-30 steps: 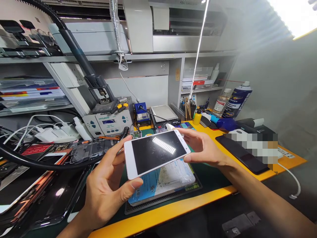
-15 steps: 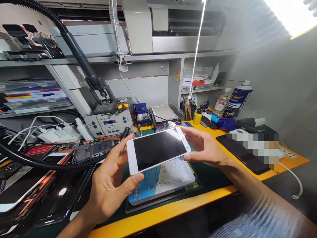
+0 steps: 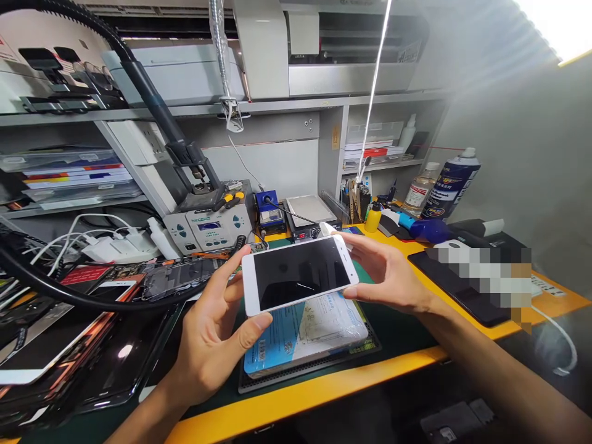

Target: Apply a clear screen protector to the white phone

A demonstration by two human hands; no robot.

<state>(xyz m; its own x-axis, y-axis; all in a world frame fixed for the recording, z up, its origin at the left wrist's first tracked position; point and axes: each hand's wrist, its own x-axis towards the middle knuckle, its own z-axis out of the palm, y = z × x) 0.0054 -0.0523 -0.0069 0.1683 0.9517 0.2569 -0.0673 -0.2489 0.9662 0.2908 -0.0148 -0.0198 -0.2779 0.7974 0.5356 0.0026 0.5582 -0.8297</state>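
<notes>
A white phone with a dark screen [image 3: 303, 274] is held between both hands, screen side up and slightly tilted. My left hand [image 3: 219, 333] grips its left end, thumb at the lower corner and fingers behind the upper edge. At the right end, my right hand [image 3: 382, 271] pinches it between thumb and fingers. Beneath the phone, a blue and white box [image 3: 319, 333] rests on a dark mat.
Several phones and parts [image 3: 111, 357] lie at left under a black hose. Behind stand a grey soldering station [image 3: 210, 228] and a small scale [image 3: 309, 211]. At right are a spray can [image 3: 451, 185], a clear bottle [image 3: 420, 188] and a black phone [image 3: 456, 287].
The view has shifted slightly, so the scene sits a little further right. The phone is tilted a bit differently and the pale reflection on its screen has shrunk. Both hands keep their hold.
</notes>
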